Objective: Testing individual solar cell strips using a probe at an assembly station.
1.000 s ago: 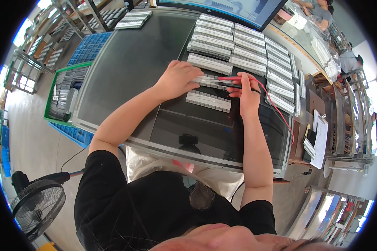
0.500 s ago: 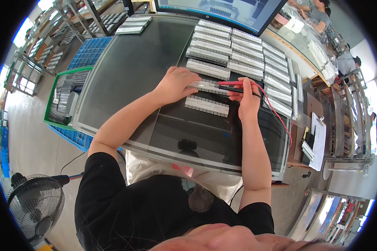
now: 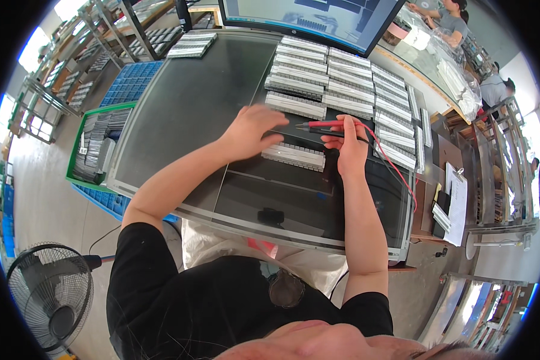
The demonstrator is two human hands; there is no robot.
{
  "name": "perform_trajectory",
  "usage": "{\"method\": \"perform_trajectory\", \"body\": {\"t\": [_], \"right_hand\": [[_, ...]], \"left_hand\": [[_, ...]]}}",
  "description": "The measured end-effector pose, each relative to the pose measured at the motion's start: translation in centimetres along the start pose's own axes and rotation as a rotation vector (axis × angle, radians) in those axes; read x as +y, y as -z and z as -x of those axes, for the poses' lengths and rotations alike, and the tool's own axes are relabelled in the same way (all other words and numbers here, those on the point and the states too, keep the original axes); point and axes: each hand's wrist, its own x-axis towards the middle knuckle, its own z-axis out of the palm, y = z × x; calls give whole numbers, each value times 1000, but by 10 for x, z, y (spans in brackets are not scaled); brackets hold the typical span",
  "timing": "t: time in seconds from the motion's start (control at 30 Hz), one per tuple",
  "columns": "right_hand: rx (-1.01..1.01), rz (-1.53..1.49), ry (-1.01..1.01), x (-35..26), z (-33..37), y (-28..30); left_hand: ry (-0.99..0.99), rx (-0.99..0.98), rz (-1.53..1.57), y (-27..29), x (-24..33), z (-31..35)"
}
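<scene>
On the dark glossy tabletop (image 3: 270,187), one grey-and-white segmented strip (image 3: 294,158) lies nearest; at its ten o'clock, the left hand (image 3: 252,133) is loosely spread; at two, the right hand (image 3: 351,147) grips slim red and black probes (image 3: 326,124). Rows of similar strips (image 3: 349,90) lie at one.

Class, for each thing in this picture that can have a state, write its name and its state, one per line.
Bare left hand: blurred, fingers curved; grip unclear
Bare right hand: closed on probes
Slim red probe: held, tip pointing left
Slim black probe: held, tip pointing left
Black-framed monitor: on
Nearest white-and-grey ribbed strip: lying on the dark glossy tabletop
Green plastic crate: holding dark flat pieces
</scene>
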Motion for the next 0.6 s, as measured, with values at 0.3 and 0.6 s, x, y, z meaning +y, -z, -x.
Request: {"method": "perform_trajectory", "body": {"t": [0.3,0.6], "right_hand": [[21,3,7,1,-4,-1],[10,14,1,1,-1,0]], "left_hand": [[10,29,-152,-11,-17,-22],[52,-21,-204,-16,-43,-35]]}}
